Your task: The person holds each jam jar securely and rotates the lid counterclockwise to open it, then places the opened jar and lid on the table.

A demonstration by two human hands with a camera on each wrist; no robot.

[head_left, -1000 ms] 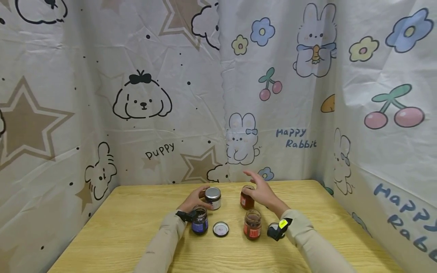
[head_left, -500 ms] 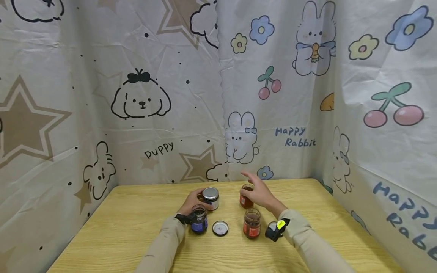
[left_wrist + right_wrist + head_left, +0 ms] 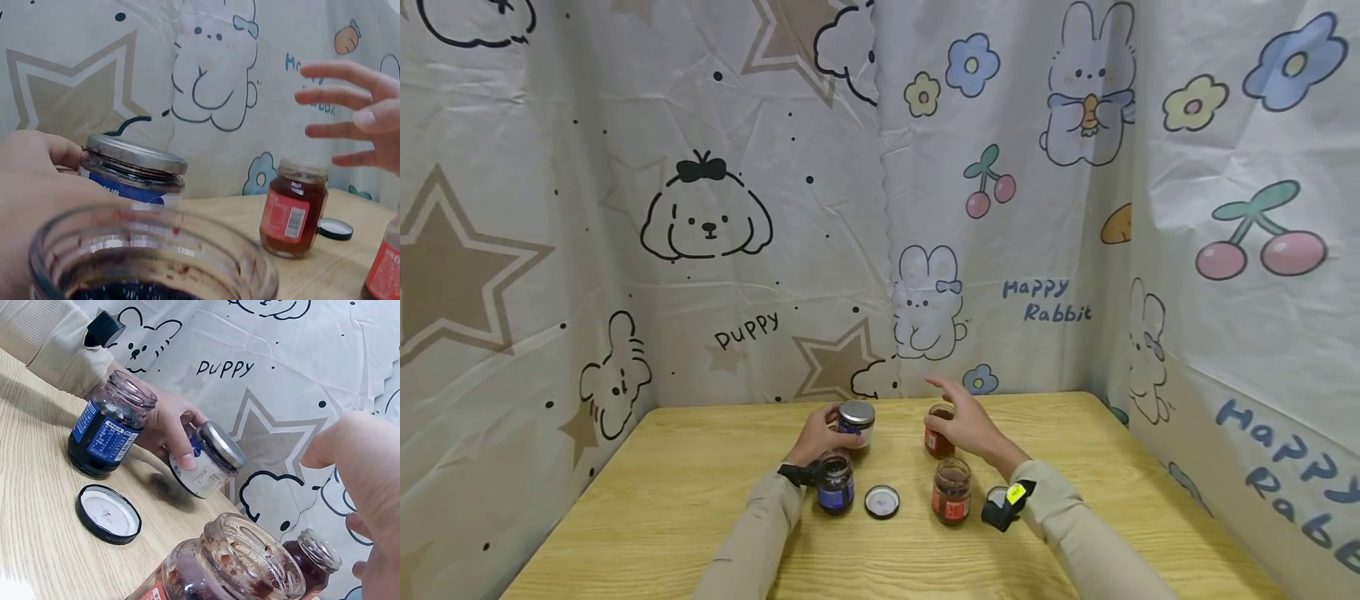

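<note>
My left hand (image 3: 814, 435) grips a jam jar with a silver lid (image 3: 205, 464), its label white and blue. In the right wrist view that jar leans, with a shadow on the table below it. Close in front of the left wrist stands an uncovered jar of dark jam with a blue label (image 3: 836, 493). My right hand (image 3: 968, 423) hovers beside the rear red-labelled jar (image 3: 292, 212). Its fingers are spread and apart from that jar in the left wrist view. A second red-labelled jar (image 3: 951, 493), uncovered and smeared inside, stands nearer.
A dark-rimmed lid (image 3: 882, 502) lies inner side up between the front jars. Another lid (image 3: 335, 229) lies to the right, partly hidden by the right wrist camera in the head view. A printed curtain (image 3: 760, 208) encloses the wooden table (image 3: 625, 517) behind and at the sides.
My left hand has raised the silver-lidded jar slightly, shifted it left and turned it, so blue now shows on its label. The right hand has stayed nearly still.
</note>
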